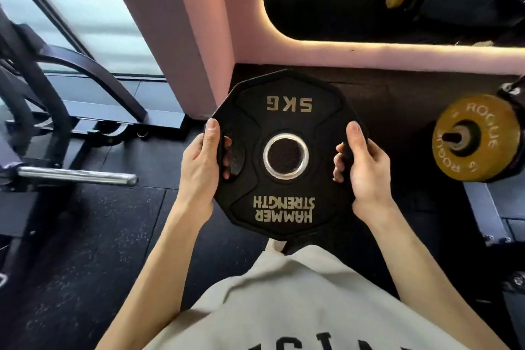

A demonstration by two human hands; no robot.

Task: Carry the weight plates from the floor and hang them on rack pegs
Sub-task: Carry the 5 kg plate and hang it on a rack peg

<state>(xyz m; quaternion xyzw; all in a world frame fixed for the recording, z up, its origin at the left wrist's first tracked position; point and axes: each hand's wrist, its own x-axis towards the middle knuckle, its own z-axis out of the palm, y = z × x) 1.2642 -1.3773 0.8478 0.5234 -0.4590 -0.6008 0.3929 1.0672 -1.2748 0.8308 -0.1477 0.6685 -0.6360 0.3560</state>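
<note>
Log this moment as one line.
stage: carrying | object: black rubber 5KG plate | left hand: grips side slot | right hand: grips opposite slot | hung: not yet

A pale pink wall column [181, 37] rises from the black speckled rubber floor [93, 236]. Left of it stands a dark metal exercise machine [56, 88] — beside a frosted window [93, 20] — and a pale grey printed shirt [284, 307] fills the lower edge.
</note>
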